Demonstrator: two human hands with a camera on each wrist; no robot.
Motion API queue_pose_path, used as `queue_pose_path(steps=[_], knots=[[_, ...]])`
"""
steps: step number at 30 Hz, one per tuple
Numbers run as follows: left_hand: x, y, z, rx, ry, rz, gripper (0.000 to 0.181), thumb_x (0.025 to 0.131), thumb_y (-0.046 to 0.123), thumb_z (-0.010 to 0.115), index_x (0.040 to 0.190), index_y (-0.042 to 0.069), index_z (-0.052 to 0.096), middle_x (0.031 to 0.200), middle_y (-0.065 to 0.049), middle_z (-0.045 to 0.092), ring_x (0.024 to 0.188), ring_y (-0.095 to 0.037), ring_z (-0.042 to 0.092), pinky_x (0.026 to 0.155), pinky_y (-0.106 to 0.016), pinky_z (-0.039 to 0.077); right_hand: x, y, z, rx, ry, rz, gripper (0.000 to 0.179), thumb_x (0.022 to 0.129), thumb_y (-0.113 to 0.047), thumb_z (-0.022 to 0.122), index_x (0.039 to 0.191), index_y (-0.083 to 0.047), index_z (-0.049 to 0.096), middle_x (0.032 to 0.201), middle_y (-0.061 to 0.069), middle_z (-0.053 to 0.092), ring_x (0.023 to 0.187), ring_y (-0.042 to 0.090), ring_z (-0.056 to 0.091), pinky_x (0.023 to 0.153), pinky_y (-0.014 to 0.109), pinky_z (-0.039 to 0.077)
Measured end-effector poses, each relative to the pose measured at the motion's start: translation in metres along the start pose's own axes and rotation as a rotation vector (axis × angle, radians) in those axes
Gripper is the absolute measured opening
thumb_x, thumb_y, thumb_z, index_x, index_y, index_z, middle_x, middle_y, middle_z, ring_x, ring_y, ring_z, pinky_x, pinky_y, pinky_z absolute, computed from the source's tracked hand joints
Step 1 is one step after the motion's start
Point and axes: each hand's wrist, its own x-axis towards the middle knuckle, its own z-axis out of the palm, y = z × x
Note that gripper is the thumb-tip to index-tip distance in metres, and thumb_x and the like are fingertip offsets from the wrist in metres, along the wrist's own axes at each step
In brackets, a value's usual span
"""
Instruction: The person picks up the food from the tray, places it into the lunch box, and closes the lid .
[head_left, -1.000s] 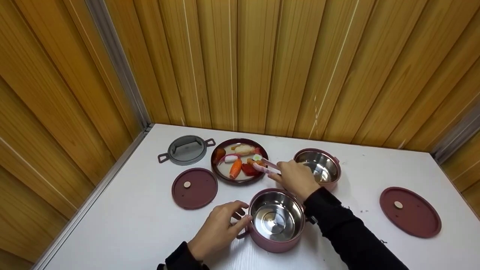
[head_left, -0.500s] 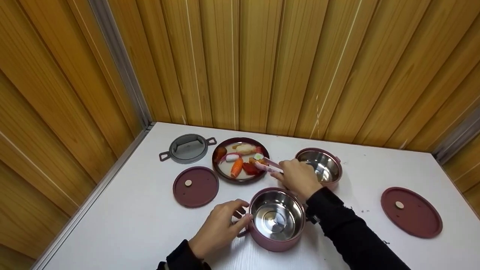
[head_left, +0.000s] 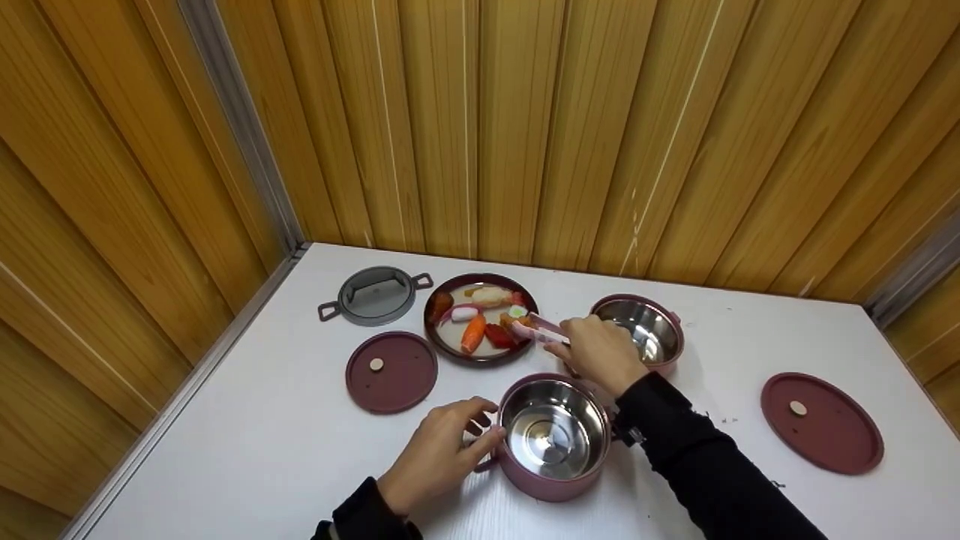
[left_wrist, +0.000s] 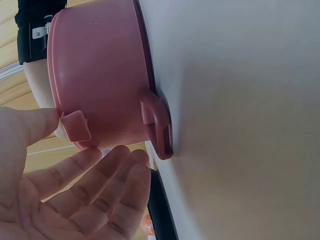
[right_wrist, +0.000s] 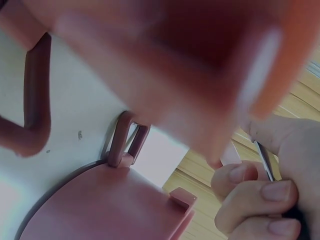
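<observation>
My right hand (head_left: 604, 352) grips pink tongs (head_left: 553, 337), their tips at an orange-brown food piece (head_left: 510, 322) on the right side of the round brown-rimmed plate (head_left: 480, 363). In the right wrist view, the fingers of the right hand (right_wrist: 260, 200) are curled round a dark handle with a thin metal edge. My left hand (head_left: 439, 450) rests at the left side of the nearer pink pot (head_left: 551, 491). The left wrist view has its thumb (left_wrist: 42, 122) at the pot's rim, beside a small tab, and the other fingers extended along the pot's side.
Behind the right hand stands a second pink pot (head_left: 671, 358) with a steel inside. A maroon lid (head_left: 397, 382) and a grey lidded pan (head_left: 375, 307) lie left; another maroon lid (head_left: 832, 435) lies far right. On the plate are a carrot (head_left: 473, 334) and several food pieces.
The tips of the tongs have drawn slightly closer together at the orange-brown piece. The left hand and both pots have kept their places; the head view has shifted slightly.
</observation>
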Motion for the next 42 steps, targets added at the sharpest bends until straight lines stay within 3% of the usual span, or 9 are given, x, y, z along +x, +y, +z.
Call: queue_pose_path(steps=[21,31,42], knots=[[0.001,0.001,-0.001,0.015,0.003,-0.004,0.029,0.108,0.032,0.074,0.126,0.01,0.076,0.106,-0.003,0.081,0.091,-0.012,0.077,0.084,-0.031,0.064,-0.002,0.003,-0.007,0.001,-0.003,-0.004,0.037,0.102,-0.038,0.08,0.103,-0.001,0.079,0.084,0.019,0.074,0.069,0.034,0.07,0.061,0.051,0.06],[0.0,0.0,0.0,0.032,0.009,-0.001,0.03,0.108,0.034,0.074,0.126,0.011,0.076,0.105,-0.002,0.081,0.091,-0.011,0.078,0.083,-0.03,0.064,-0.006,0.004,-0.012,0.023,0.041,-0.016,0.033,0.102,-0.036,0.079,0.088,-0.007,0.073,0.071,0.008,0.064,0.06,0.026,0.059,0.054,0.046,0.05],[-0.001,0.0,0.001,0.038,0.007,0.003,0.032,0.108,0.036,0.073,0.127,0.01,0.076,0.105,-0.001,0.081,0.092,-0.012,0.078,0.085,-0.031,0.064,-0.01,0.007,-0.021,0.049,0.048,0.002,0.032,0.104,-0.038,0.076,0.088,-0.011,0.074,0.075,0.009,0.065,0.064,0.029,0.063,0.052,0.046,0.047]])
